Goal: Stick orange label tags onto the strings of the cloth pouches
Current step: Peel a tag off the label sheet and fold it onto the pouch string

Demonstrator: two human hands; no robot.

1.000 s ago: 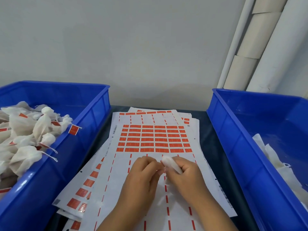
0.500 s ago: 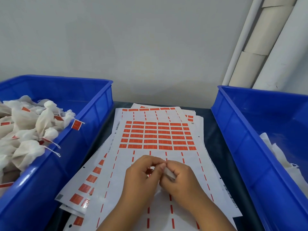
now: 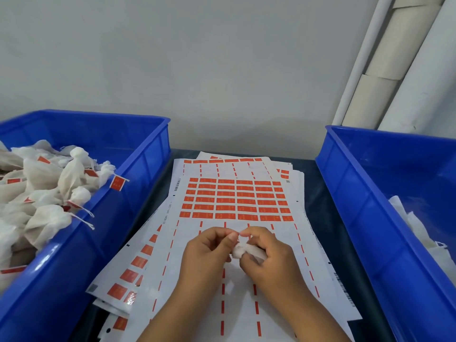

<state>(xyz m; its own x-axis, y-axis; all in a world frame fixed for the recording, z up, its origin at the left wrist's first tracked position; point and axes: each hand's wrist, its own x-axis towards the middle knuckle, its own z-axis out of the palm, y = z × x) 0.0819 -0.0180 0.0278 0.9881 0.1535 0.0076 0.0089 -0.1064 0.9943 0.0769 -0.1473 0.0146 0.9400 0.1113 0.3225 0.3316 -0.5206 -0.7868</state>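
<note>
My right hand grips a small white cloth pouch above the label sheets. My left hand meets it fingertip to fingertip at the pouch's top, pinching something too small to make out, string or tag. The top sheet carries several rows of orange label tags; its lower part holds only thin orange strips. The blue bin on the left is piled with white pouches whose strings bear orange tags. The blue bin on the right holds white pouches with no tags visible.
More label sheets fan out from under the top one toward the left on the dark table. White and beige tubes lean against the wall behind the right bin. A plain grey wall closes the back.
The fingertips of both hands have come together above the pouch, which now shows lower, between the hands. The camera tilted slightly, shifting the whole scene.
</note>
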